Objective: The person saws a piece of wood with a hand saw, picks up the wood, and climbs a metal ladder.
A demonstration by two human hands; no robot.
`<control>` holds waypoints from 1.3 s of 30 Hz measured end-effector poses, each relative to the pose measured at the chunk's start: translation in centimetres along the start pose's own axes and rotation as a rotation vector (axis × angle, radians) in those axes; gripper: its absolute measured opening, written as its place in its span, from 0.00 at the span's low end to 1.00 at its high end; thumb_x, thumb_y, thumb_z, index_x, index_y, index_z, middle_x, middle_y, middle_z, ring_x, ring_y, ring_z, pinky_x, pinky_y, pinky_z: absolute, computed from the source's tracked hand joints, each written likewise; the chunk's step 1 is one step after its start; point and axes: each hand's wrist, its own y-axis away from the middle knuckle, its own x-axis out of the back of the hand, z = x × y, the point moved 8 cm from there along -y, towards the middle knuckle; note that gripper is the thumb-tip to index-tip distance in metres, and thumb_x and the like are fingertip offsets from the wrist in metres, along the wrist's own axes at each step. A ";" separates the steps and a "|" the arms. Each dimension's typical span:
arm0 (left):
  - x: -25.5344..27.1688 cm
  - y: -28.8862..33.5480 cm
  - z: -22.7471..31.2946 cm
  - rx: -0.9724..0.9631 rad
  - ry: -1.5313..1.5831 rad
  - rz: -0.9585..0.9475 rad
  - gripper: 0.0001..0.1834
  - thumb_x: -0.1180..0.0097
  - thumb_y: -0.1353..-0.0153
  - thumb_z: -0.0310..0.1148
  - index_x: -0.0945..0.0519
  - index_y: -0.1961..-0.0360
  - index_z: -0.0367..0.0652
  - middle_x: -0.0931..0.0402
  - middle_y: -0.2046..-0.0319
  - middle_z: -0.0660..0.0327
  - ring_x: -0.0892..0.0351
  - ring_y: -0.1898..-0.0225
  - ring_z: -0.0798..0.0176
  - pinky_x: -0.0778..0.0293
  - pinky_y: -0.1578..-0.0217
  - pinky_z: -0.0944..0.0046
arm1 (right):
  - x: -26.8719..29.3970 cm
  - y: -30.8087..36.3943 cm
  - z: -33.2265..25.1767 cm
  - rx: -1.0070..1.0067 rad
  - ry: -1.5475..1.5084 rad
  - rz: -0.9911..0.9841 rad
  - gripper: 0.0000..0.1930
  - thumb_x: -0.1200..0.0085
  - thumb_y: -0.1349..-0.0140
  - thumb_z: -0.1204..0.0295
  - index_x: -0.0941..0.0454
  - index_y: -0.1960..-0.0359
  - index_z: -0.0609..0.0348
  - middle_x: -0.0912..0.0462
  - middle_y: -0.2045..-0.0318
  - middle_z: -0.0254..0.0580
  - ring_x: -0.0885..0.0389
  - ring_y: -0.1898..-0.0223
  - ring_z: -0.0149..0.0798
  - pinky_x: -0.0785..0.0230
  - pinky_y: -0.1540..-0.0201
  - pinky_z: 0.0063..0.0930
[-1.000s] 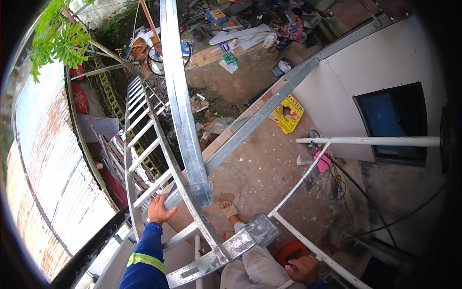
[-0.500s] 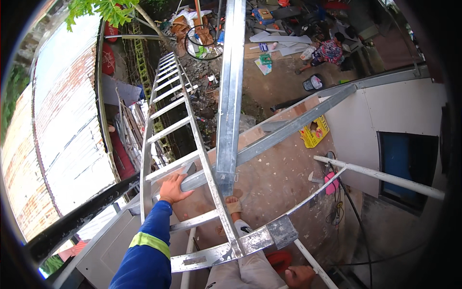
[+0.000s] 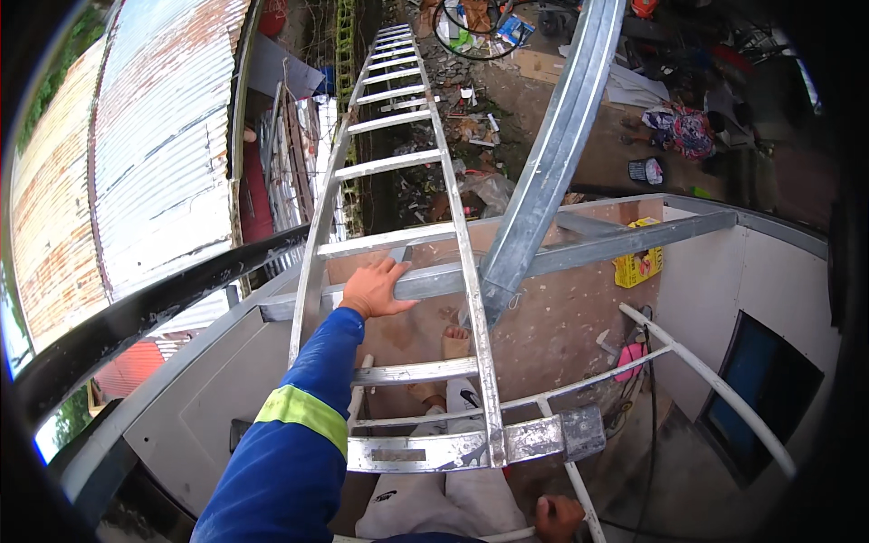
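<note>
My left hand (image 3: 376,288) rests on a grey metal beam (image 3: 434,281), fingers spread and thumb out, between the side rails of an aluminium ladder (image 3: 396,242). Low in the view, my right hand (image 3: 558,519) is curled closed where a white metal pipe (image 3: 507,535) runs into it; its fingertips are partly hidden. A second, upright white pipe (image 3: 580,493) stands just beside that hand. The ladder slopes down and away from me. To its right, a long galvanized channel (image 3: 561,149) lies across the beam, with its near end close to the ladder's rail.
A rusty corrugated roof (image 3: 167,136) lies to the left, behind a black bar (image 3: 163,303). At right are a white wall panel (image 3: 701,258), a dark window (image 3: 760,394) and a yellow bag (image 3: 639,255). Far below, a person (image 3: 681,129) sits among scattered materials.
My view has turned, so the ladder, beam and roof appear farther right. The channel now slants more to the right. My left hand stays on the beam, my right hand by the pipe.
</note>
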 end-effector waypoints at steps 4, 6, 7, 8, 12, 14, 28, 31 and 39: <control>-0.3 0.4 -0.5 0.019 0.015 -0.008 0.46 0.36 0.42 0.71 0.22 0.31 0.52 0.19 0.47 0.51 0.15 0.45 0.43 0.17 0.49 0.46 | -0.5 -0.1 0.1 -0.030 0.027 -0.068 0.10 0.35 0.29 0.61 0.11 0.64 0.53 0.12 0.70 0.46 0.16 0.70 0.55 0.25 0.65 0.50; -0.3 0.4 -0.6 -0.006 0.007 0.020 0.46 0.37 0.42 0.71 0.22 0.31 0.52 0.19 0.48 0.51 0.15 0.45 0.43 0.17 0.50 0.47 | -0.9 -0.1 0.2 -0.034 0.038 -0.079 0.11 0.35 0.28 0.60 0.12 0.65 0.53 0.13 0.71 0.47 0.17 0.71 0.56 0.26 0.65 0.51; -0.5 0.4 -0.7 0.005 0.015 0.018 0.46 0.37 0.42 0.71 0.22 0.31 0.52 0.19 0.48 0.51 0.15 0.45 0.43 0.17 0.50 0.47 | -1.0 -0.1 0.3 -0.043 0.043 -0.078 0.12 0.36 0.28 0.59 0.12 0.65 0.54 0.14 0.73 0.48 0.17 0.71 0.57 0.26 0.66 0.51; -0.6 0.2 -0.6 -0.003 0.018 0.015 0.46 0.37 0.41 0.71 0.22 0.30 0.52 0.19 0.48 0.51 0.15 0.46 0.43 0.17 0.49 0.48 | -1.1 -0.2 0.2 -0.038 0.051 -0.089 0.12 0.36 0.28 0.59 0.12 0.65 0.54 0.14 0.73 0.48 0.17 0.71 0.57 0.26 0.66 0.51; -0.4 0.5 -0.7 0.002 0.024 0.038 0.44 0.34 0.42 0.69 0.20 0.33 0.52 0.19 0.50 0.53 0.15 0.47 0.43 0.18 0.49 0.48 | -1.3 -0.4 -0.2 -0.078 0.040 -0.114 0.15 0.37 0.27 0.57 0.14 0.66 0.54 0.17 0.75 0.53 0.19 0.73 0.59 0.28 0.68 0.54; -0.6 0.6 -0.9 0.001 0.023 0.032 0.45 0.36 0.42 0.70 0.21 0.32 0.50 0.19 0.49 0.52 0.15 0.47 0.43 0.18 0.49 0.48 | -1.7 0.0 0.3 -0.090 0.053 -0.142 0.16 0.37 0.26 0.56 0.14 0.66 0.54 0.18 0.76 0.54 0.19 0.74 0.59 0.29 0.69 0.54; -0.9 0.6 -1.0 -0.006 0.014 -0.002 0.46 0.36 0.42 0.70 0.20 0.32 0.47 0.19 0.47 0.52 0.16 0.46 0.46 0.17 0.48 0.49 | -4.4 1.7 4.9 -0.117 0.048 -0.153 0.15 0.35 0.32 0.62 0.16 0.74 0.57 0.18 0.80 0.47 0.19 0.77 0.52 0.34 0.71 0.48; -1.0 0.5 -0.9 -0.001 0.021 -0.006 0.46 0.35 0.42 0.69 0.20 0.32 0.47 0.19 0.47 0.52 0.16 0.45 0.46 0.17 0.47 0.49 | -4.1 1.5 4.5 -0.077 0.085 -0.129 0.16 0.34 0.32 0.62 0.17 0.75 0.57 0.20 0.81 0.47 0.20 0.78 0.52 0.35 0.72 0.49; -0.6 0.5 -0.9 0.002 0.048 0.057 0.43 0.33 0.43 0.69 0.19 0.34 0.53 0.18 0.50 0.53 0.15 0.48 0.43 0.18 0.49 0.49 | -3.9 1.6 4.8 -0.117 0.067 -0.086 0.15 0.32 0.34 0.61 0.17 0.75 0.56 0.19 0.81 0.46 0.20 0.78 0.52 0.34 0.71 0.49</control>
